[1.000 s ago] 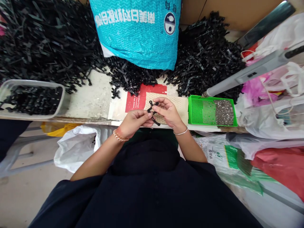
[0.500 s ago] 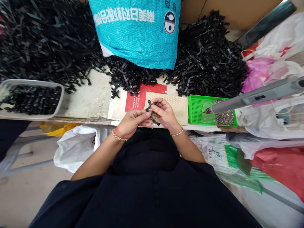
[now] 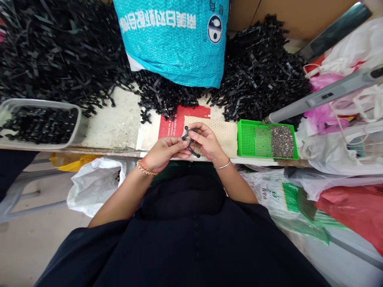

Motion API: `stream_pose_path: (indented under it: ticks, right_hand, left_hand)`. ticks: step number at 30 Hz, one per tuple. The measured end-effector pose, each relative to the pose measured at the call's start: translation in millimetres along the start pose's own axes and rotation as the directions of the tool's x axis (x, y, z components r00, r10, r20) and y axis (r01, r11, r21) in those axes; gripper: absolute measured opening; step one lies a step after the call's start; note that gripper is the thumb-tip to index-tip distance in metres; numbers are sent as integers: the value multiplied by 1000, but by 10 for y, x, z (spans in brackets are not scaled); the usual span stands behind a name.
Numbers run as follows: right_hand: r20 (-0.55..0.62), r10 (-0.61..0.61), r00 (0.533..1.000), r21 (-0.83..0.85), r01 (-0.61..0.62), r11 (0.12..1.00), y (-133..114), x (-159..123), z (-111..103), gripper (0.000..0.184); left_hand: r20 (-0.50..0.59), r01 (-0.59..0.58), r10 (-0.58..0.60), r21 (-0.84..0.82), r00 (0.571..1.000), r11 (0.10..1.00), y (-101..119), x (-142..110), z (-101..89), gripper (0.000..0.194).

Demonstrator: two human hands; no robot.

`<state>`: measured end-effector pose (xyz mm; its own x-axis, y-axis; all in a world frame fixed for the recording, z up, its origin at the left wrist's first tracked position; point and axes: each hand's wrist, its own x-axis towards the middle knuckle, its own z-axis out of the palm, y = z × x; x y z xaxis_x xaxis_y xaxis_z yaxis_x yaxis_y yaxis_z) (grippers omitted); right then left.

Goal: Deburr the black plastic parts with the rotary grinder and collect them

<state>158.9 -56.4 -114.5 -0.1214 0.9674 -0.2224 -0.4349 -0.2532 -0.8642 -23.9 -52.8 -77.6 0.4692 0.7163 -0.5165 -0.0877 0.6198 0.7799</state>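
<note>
Black plastic strips with round ends (image 3: 196,154) are pinched between my two hands above the front of the bench, their upper ends spreading apart. My left hand (image 3: 167,151) is closed on them from the left, thumb on top. From the other side my right hand (image 3: 206,141) grips them between thumb and fingers. Fingertips hide the middle of the strips. Below them lie a beige dimpled pad (image 3: 227,139) and a red printed sheet (image 3: 167,128).
A green basket (image 3: 238,139) holds small metal pieces; a grey electric screwdriver (image 3: 314,99) hangs over its back edge. Heaps of black strips (image 3: 60,48) flank a blue sack (image 3: 173,48). A clear tub (image 3: 78,127) with black parts stands left. Plastic bags (image 3: 353,143) crowd the right.
The screwdriver has swung up and back from over the basket. My hands and the strips have shifted slightly left, still gripping.
</note>
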Motion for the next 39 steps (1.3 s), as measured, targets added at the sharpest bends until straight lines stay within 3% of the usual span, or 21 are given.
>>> stream_pose_path:
  ticks: [8,19,23,29,39]
  right_hand:
    - [-8,-40,999,-51,40,998,-47,46,-66,50]
    - [96,-68,993,-122,80,989,-100,68,-102,41]
    - [134,-17,991,-93,29,995,-134,84,-82,42]
    - [89,-108,990,-194,123,973,-166,71,-61,44]
    - [126,-126,984,-202,149,968,-121,129,-42,47]
  left_hand:
    - [-15,-5,4,-42,1000,999,-4,16,12,38]
    - [16,22,-22,19,1000,1000,32,26,-29,43]
    - [9,-6,5,39,1000,999,58,9,-47,50]
    - [-47,-97,103,105,994,990,59,4,-54,47]
    - [-45,-84,87,69,995,994,78,-9,-77,45]
